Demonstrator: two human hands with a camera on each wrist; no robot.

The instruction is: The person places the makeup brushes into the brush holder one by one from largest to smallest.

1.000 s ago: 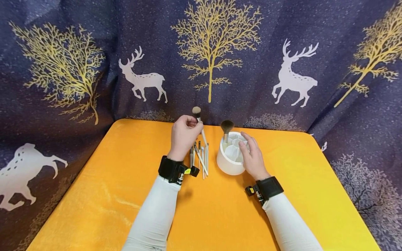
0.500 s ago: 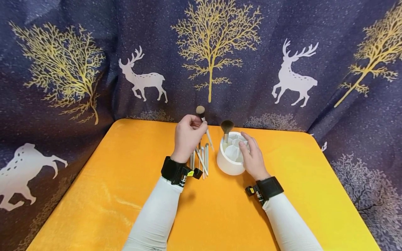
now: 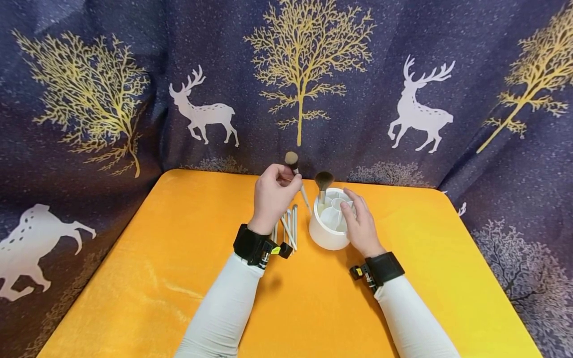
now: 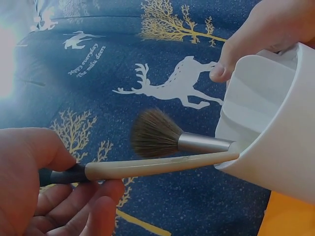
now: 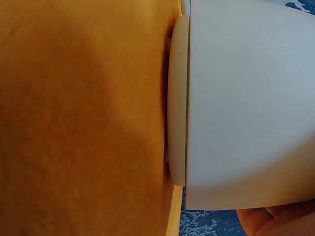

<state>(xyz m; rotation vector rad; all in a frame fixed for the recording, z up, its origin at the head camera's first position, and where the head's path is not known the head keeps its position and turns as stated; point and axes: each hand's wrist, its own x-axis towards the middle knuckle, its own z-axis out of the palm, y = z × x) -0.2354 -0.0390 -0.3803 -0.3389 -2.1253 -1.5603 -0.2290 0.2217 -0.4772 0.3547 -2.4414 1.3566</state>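
Observation:
My left hand (image 3: 274, 198) pinches a makeup brush (image 3: 292, 160) near its dark ferrule, bristles up. In the left wrist view the tip of the brush's pale handle (image 4: 162, 165) lies at the rim of the white brush holder (image 4: 283, 157); whether they touch I cannot tell. A fuller dark makeup brush (image 3: 324, 180) stands in one compartment of this round, divided holder. My right hand (image 3: 363, 229) grips the holder's right side, thumb by the rim. Several slim makeup brushes (image 3: 294, 226) lie on the table below my left hand, partly hidden by it.
An orange cloth covers the table (image 3: 313, 308). Behind it hangs a dark blue curtain (image 3: 340, 154) printed with deer and trees. The holder's base (image 5: 178, 98) rests on the cloth.
My left hand has moved right with the makeup brush, bringing its handle end from above the loose brushes to the holder's left rim. My right hand and the holder have stayed put.

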